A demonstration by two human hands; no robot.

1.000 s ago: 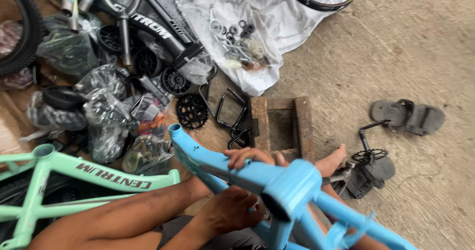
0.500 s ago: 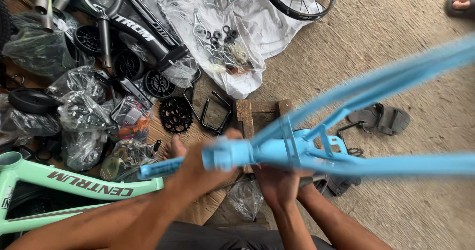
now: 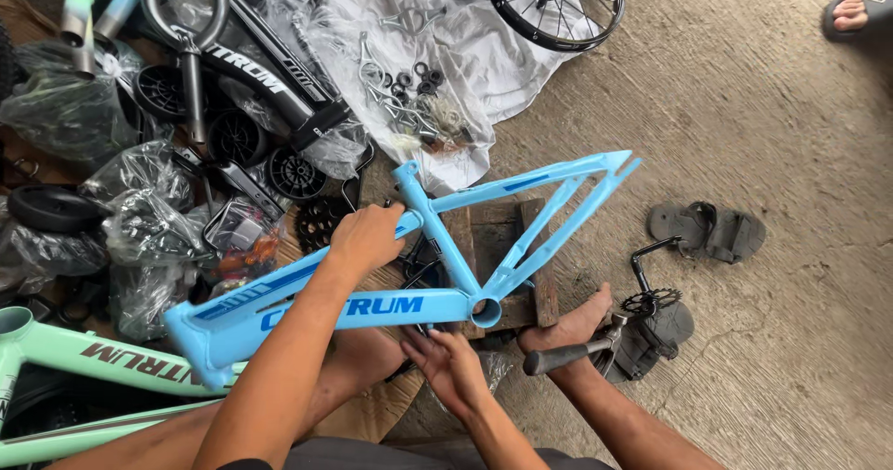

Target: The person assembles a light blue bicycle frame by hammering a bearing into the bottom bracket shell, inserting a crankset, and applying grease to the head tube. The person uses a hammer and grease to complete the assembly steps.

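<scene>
A light blue bicycle frame [image 3: 437, 307] lies flat across a small wooden block [image 3: 498, 242], its rear stays pointing to the upper right. My left hand [image 3: 366, 238] is shut on the frame's top tube, close to the seat tube joint. Under the down tube, near the bottom bracket shell [image 3: 485, 313], my right hand [image 3: 450, 366] has its fingers spread, and the fingertips touch the tube. My bare foot [image 3: 569, 325] rests beside the block, with a black-handled hammer [image 3: 563, 357] lying against it.
A mint-green frame [image 3: 88, 363] lies at lower left. A black frame in plastic [image 3: 265, 75], small black wheels [image 3: 166, 93], bagged parts and a white cloth with small metal fittings [image 3: 420, 93] fill the upper left. Spoked wheels [image 3: 553, 5] are at the top, a crank with chainring [image 3: 651, 295] and sandals [image 3: 707, 230] at right, and another person's foot [image 3: 851, 13] at the top right.
The blue frame was swung round in the air and now lies flat on the wooden block. My left hand has shifted onto the top tube; my right hand has dropped below the down tube.
</scene>
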